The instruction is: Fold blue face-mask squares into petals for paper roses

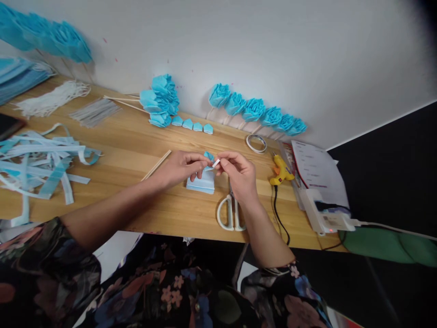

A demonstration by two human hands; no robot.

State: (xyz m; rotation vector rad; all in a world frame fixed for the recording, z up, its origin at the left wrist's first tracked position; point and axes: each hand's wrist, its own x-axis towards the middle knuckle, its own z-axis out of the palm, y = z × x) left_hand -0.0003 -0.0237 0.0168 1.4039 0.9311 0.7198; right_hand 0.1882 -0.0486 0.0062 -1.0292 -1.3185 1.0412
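Note:
Fingers pinched, my left hand (184,167) holds a small light-blue piece of fabric (208,156). A short white strip (216,163) lies at the fingertips of my right hand (241,175), which is closed on it and almost touches the left. Both hands are over a stack of pale blue-white squares (201,183). White-handled scissors (225,214) rest beneath my right wrist, their blades partly hidden. Beyond the hands, several folded blue petals (187,123) sit in a row.
Blue fabric roses (254,109) on sticks lean along the wall; more roses (160,100) lie left of them. A tape roll (256,143), yellow glue gun (282,171) and power strip (312,212) stand right. Cut strips (44,157) and thin sticks (156,165) lie left.

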